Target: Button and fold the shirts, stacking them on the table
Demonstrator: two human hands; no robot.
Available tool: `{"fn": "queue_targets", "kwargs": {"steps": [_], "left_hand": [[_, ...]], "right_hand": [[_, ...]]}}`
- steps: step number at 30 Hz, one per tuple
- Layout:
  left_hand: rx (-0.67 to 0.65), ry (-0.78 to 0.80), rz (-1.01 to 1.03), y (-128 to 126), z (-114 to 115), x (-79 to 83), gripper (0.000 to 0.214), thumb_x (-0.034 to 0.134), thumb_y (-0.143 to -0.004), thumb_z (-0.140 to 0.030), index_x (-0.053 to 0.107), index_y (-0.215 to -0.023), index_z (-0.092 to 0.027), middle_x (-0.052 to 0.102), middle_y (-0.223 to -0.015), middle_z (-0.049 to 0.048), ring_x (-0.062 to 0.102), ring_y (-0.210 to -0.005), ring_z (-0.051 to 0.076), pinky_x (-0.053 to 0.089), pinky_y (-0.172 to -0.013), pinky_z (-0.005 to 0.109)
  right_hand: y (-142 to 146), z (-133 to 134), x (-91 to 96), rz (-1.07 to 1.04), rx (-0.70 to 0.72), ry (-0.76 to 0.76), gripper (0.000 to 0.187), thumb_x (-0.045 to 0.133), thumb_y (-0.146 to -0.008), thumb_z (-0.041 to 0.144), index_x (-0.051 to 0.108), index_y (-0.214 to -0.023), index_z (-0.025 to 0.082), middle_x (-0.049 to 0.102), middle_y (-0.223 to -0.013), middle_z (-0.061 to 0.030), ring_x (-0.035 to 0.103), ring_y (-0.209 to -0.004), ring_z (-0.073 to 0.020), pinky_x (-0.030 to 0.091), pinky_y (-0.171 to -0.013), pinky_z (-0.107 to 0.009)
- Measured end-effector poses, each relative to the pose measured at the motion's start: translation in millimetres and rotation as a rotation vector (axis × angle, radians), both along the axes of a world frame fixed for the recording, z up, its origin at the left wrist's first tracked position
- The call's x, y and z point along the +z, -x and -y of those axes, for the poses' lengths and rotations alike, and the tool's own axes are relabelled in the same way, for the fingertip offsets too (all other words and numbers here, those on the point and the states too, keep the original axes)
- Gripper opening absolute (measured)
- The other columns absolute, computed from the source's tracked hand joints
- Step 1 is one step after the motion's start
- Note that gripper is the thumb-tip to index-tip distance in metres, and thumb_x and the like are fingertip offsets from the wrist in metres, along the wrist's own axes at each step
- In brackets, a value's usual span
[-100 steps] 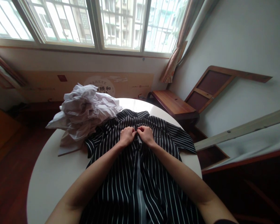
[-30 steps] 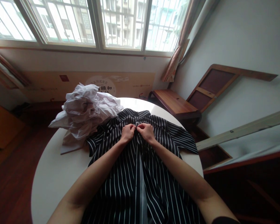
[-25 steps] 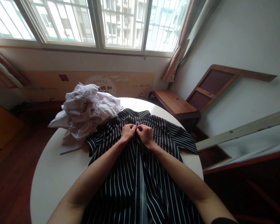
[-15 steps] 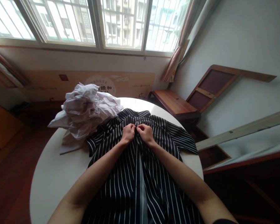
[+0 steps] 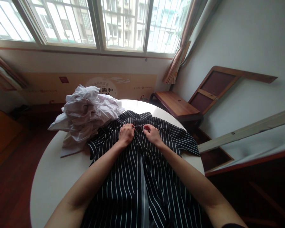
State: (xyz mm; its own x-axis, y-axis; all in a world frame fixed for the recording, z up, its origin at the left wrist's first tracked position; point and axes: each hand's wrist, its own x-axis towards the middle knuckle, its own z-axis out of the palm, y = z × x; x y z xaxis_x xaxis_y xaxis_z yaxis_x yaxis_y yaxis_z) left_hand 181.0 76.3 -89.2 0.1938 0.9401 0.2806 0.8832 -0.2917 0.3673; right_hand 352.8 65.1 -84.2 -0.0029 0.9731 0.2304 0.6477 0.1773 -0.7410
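A black shirt with white stripes (image 5: pixel 123 171) lies front up on the round white table (image 5: pixel 49 177), its collar pointing away from me and its short sleeves spread to the sides. Below the chest the front placket hangs apart. My left hand (image 5: pixel 126 134) grips the cloth just left of the placket, fingers curled. On the other side, my right hand (image 5: pixel 152 134) pinches the placket edge between thumb and fingertips. Between the two hands the cloth is bunched and pulled; the button there is too small to make out.
A heap of crumpled white garments (image 5: pixel 82 110) rests at the table's far left, against the shirt's left sleeve. Beyond the table's far right stands a wooden bench (image 5: pixel 178 104). A barred window (image 5: pixel 123 25) spans the wall ahead.
My hands have moved apart from nearly touching at the placket, the left going left and the right going right. Cloth between them is now stretched and gathered.
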Motion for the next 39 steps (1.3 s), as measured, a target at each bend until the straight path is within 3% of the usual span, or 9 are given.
{"fn": "queue_targets", "kwargs": {"steps": [2,5,10,16,20,23,28,33,39], "left_hand": [[-0.061,-0.028,-0.035,6,4,-2.3,0.031,0.039,-0.093,-0.033,0.059,-0.112,-0.019,0.061,-0.116,0.0092,0.052,-0.108,0.023,0.036,-0.092,0.035],[-0.166,0.005,-0.134,14,5,-8.9,0.04,0.039,-0.092,-0.04,0.055,-0.123,-0.021,0.053,-0.132,0.0094,0.043,-0.123,0.026,0.028,-0.103,0.043],[-0.205,0.101,-0.248,17,-10,-15.8,0.054,0.036,-0.091,-0.049,0.041,-0.139,-0.023,0.038,-0.146,0.009,0.03,-0.135,0.028,0.009,-0.111,0.051],[-0.22,0.079,-0.289,14,-39,-10.5,0.053,0.035,-0.092,-0.048,0.043,-0.137,-0.022,0.041,-0.144,0.0105,0.033,-0.132,0.029,0.01,-0.109,0.053],[-0.185,-0.035,-0.326,8,-41,0.5,0.042,0.043,-0.091,-0.04,0.053,-0.126,-0.02,0.047,-0.137,0.013,0.034,-0.129,0.031,0.014,-0.107,0.052],[-0.13,-0.094,-0.332,1,-29,9.3,0.03,0.047,-0.089,-0.032,0.06,-0.113,-0.019,0.054,-0.126,0.0143,0.041,-0.119,0.03,0.025,-0.101,0.046],[-0.095,-0.047,-0.225,-5,2,11.6,0.023,0.05,-0.087,-0.034,0.063,-0.094,-0.018,0.061,-0.099,0.0112,0.051,-0.099,0.026,0.037,-0.084,0.038],[-0.139,0.048,-0.131,3,22,3.8,0.021,0.058,-0.083,-0.037,0.062,-0.093,-0.019,0.06,-0.097,0.0076,0.053,-0.096,0.024,0.04,-0.081,0.034],[-0.115,0.156,-0.02,8,20,7.9,0.028,0.066,-0.076,-0.038,0.062,-0.097,-0.02,0.06,-0.1,0.0049,0.055,-0.098,0.023,0.041,-0.084,0.033]], "right_hand": [[-13,7,-4.6,0.296,0.005,-0.084,0.036,0.057,-0.084,0.031,0.059,-0.118,0.018,0.055,-0.13,-0.0123,0.045,-0.124,-0.0258,0.033,-0.105,-0.046],[-28,8,-14.2,0.548,-0.004,0.007,0.052,0.049,-0.088,0.046,0.047,-0.134,0.021,0.039,-0.145,-0.0126,0.027,-0.137,-0.0304,0.018,-0.109,-0.053],[-39,-20,-23.2,0.634,0.012,0.087,0.06,0.037,-0.09,0.056,0.037,-0.141,0.024,0.034,-0.148,-0.0116,0.025,-0.138,-0.0299,0.012,-0.11,-0.054],[-47,-55,-20.1,0.654,0.067,0.091,0.058,0.036,-0.092,0.054,0.038,-0.141,0.024,0.036,-0.147,-0.0103,0.026,-0.137,-0.0283,0.013,-0.11,-0.051],[-45,-58,-12.8,0.603,-0.001,-0.014,0.051,0.04,-0.093,0.045,0.047,-0.133,0.015,0.047,-0.138,-0.0151,0.037,-0.13,-0.0271,0.023,-0.107,-0.045],[-34,-43,-3.4,0.499,-0.086,-0.112,0.041,0.043,-0.092,0.043,0.061,-0.112,0.012,0.061,-0.116,-0.0149,0.053,-0.111,-0.0251,0.035,-0.096,-0.039],[-1,-4,6.1,0.293,0.062,0.021,0.039,0.053,-0.084,0.052,0.066,-0.081,0.016,0.067,-0.082,-0.0064,0.06,-0.075,-0.0177,0.043,-0.069,-0.028],[9,6,0.8,0.213,0.015,0.09,0.013,0.062,-0.078,0.028,0.069,-0.079,0.017,0.069,-0.08,-0.0044,0.063,-0.076,-0.0174,0.044,-0.072,-0.028],[-6,1,-3.5,-0.063,-0.067,0.131,0.014,0.058,-0.076,0.019,0.07,-0.084,0.016,0.071,-0.085,-0.0055,0.065,-0.08,-0.0168,0.047,-0.078,-0.027]]}}
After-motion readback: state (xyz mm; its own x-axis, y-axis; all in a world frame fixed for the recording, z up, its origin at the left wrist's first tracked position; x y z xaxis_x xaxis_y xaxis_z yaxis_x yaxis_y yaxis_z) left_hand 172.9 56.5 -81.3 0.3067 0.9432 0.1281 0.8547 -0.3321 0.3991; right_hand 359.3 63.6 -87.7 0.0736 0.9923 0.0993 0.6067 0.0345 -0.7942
